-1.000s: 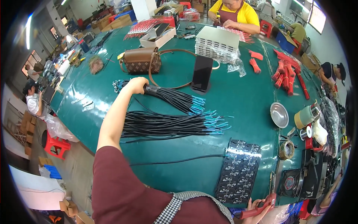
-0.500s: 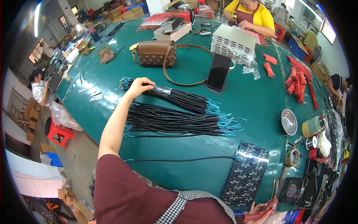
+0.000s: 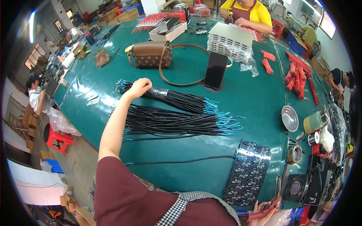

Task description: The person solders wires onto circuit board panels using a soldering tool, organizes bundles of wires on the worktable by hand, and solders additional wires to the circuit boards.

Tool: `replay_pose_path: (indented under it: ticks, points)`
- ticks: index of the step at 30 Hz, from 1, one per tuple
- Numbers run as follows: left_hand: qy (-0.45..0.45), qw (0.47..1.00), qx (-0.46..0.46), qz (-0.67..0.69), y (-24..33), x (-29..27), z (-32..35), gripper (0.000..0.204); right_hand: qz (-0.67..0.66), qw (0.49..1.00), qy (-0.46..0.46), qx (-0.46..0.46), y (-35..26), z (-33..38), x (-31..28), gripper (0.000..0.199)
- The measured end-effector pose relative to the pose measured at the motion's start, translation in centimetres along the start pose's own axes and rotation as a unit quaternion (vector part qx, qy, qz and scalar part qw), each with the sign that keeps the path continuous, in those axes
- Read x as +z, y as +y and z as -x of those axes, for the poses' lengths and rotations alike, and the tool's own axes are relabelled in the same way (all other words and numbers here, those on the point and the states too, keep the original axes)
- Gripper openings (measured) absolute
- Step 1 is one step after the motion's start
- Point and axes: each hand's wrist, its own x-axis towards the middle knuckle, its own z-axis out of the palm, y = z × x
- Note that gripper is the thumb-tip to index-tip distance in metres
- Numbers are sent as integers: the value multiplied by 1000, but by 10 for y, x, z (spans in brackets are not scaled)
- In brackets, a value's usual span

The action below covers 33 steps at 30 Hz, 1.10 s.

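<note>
My left hand [image 3: 138, 87] stretched to upper middle of frame, fingers closed on taped bundle of black wires [image 3: 177, 100] lying on green bench [image 3: 249, 94]. Loose pile of black wires [image 3: 177, 123] with blue tips just below it. My right hand [image 3: 264, 211] at bottom edge, gripping red tool [image 3: 260, 214]. Brown bag [image 3: 151, 54] above, black phone [image 3: 215, 70] standing to right.

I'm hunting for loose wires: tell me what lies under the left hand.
The left hand rests on a bundle of black wires, taped near the grip, lying on the green table. Whatever sits beneath the palm itself is covered.
</note>
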Motion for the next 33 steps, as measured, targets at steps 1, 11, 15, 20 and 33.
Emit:
replay_pose_path:
  ticks: [1,11,15,20,33]
  points:
    - [-17,999,16,-39,1,-1,-7,14,28,999,-38,-16,-1,0,-1,54]
    - [18,923,-105,370,-7,-16,-20,13,-13,1000,1,-15,4,-5,-12,50]
    - [-5,926,-125,356,17,-21,-9,30,42,996,-47,-64,2,-5,-16,49]
    - [-114,982,10,153,14,-30,-2,41,-81,996,-12,26,-1,-6,-14,50]
    - [76,996,36,-22,54,-45,6,6,-54,997,-7,55,-2,-2,-12,53]
